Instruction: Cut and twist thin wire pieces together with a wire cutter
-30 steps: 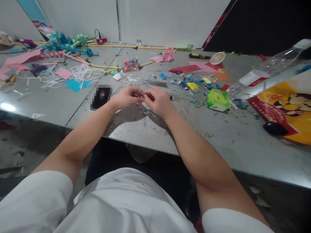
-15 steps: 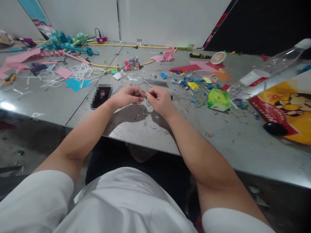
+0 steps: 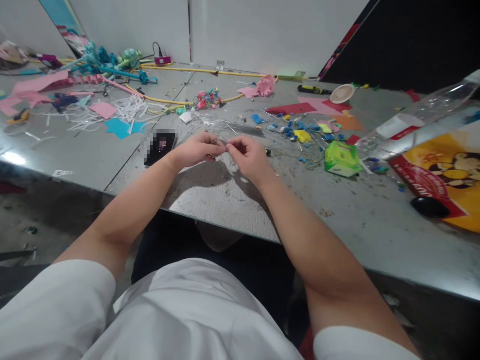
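Note:
My left hand [image 3: 200, 150] is closed, thumb against fingers, over the table near its front edge. Thin wire [image 3: 220, 142] shows at its fingertips, with a small reddish bit under the fingers. My right hand [image 3: 247, 156] is pinched shut, its fingertips meeting those of the left; what lies between them is too small to make out. Just beyond both hands is a bundle of thin straight metal wires [image 3: 232, 123]. A dark phone-like device [image 3: 165, 146], partly blurred out, lies left of my left hand.
Small blue and yellow pieces on wires [image 3: 292, 129] and a green packet [image 3: 342, 159] lie to the right. Further right are a plastic bottle [image 3: 423, 112], a yellow-red bag [image 3: 453, 170] and a black object [image 3: 429, 206]. Paper scraps [image 3: 125, 128] and a yellow cable [image 3: 180, 69] spread behind and left.
The whole view has shifted slightly, so the table things sit a bit further right. My fingertips have drawn together; both hands stay closed in nearly the same place.

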Demonstrator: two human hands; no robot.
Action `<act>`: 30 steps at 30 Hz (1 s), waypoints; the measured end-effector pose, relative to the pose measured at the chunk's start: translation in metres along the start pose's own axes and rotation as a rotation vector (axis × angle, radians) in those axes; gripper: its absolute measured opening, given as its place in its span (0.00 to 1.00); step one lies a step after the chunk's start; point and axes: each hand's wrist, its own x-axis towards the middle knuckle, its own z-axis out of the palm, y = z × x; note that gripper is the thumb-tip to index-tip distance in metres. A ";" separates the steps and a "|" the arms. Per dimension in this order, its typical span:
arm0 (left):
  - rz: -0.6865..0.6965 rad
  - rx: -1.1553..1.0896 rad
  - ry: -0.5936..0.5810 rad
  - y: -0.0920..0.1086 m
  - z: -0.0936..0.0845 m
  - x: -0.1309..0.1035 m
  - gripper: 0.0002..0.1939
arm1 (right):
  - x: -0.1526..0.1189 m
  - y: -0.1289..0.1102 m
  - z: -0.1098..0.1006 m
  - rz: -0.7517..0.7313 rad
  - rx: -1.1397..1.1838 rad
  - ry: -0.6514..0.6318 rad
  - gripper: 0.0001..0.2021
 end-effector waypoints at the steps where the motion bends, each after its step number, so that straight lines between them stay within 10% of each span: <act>1: -0.011 -0.005 -0.011 0.001 0.000 -0.001 0.17 | 0.000 0.000 0.000 -0.010 -0.019 -0.005 0.26; 20: 0.000 0.113 -0.142 0.008 -0.009 -0.007 0.16 | -0.001 -0.013 0.003 0.485 0.499 -0.195 0.26; 30: -0.027 0.081 -0.059 -0.003 -0.002 -0.002 0.19 | 0.001 -0.020 0.013 0.487 0.499 -0.087 0.29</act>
